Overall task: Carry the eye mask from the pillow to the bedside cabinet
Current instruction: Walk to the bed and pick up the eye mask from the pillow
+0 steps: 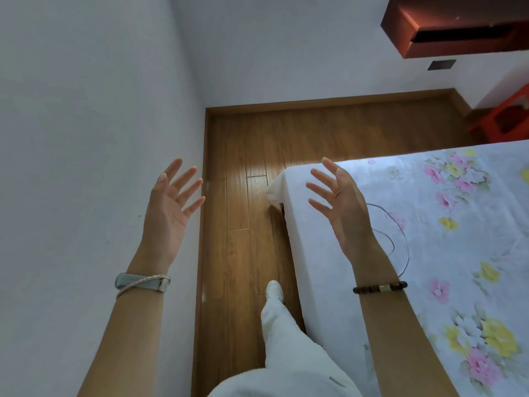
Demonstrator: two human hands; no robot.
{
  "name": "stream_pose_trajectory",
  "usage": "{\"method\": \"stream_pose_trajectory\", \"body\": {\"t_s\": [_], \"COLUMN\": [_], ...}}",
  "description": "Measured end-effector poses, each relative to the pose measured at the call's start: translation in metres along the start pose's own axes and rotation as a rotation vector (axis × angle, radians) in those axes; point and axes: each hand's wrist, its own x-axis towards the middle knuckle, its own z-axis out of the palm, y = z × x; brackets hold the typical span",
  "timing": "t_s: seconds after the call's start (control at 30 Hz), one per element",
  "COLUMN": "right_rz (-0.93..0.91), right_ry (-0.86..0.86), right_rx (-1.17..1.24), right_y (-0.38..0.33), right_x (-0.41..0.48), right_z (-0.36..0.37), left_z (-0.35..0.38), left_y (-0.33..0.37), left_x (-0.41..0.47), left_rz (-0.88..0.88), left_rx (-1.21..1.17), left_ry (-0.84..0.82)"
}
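Left hand (169, 207): we record it raised before the white wall, palm turned inward, fingers spread and released, holding nothing.
Left wrist: we note a pale grey band (142, 281) with a thin cord crossing it.
Right hand (342, 204): we record it raised over the near-left corner of the bed, palm facing the left hand, fingers spread and released, holding nothing; a ring shows on one finger.
Right wrist: we note a dark beaded bracelet (379, 287) with one pale green bead.
Hands, relation: well apart, with the strip of floor between them.
Bed (315, 282): we list it along the right side, covered by a white floral sheet (458, 253) with pink and yellow flowers; its corner hangs over the floor.
Cable (396, 233): a thin dark loop lying on the sheet just beside the right forearm.
Floor (286, 133): wooden boards running between wall and bed, with a matching skirting along the far wall.
Leg and shoe: a pale trouser leg (283, 325) stepping forward along the bed's left edge, white shoe (274, 289) on the boards.
Far right: a red item (503, 116) on the floor past the bed; we cannot tell what it is.
Upper right: a dark red-brown fitting (446, 21) on the wall.
Eye mask: we do not find it in view; neither hand carries it.
Pillow and bedside cabinet: we cannot locate either in view.
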Motion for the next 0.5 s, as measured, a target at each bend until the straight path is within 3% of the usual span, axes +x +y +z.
{"method": "stream_pose_trajectory", "body": {"t_s": [0.5], "right_rz": [0.010], "right_ry": [0.010], "right_rx": [-0.024], "right_y": [-0.033], "right_x": [0.192], "right_z": [0.018], "left_z": [0.029], "left_y": [0.019], "left_x": [0.201], "left_rz": [-0.001], "left_rx": [-0.025], "left_ry": [0.004]}}
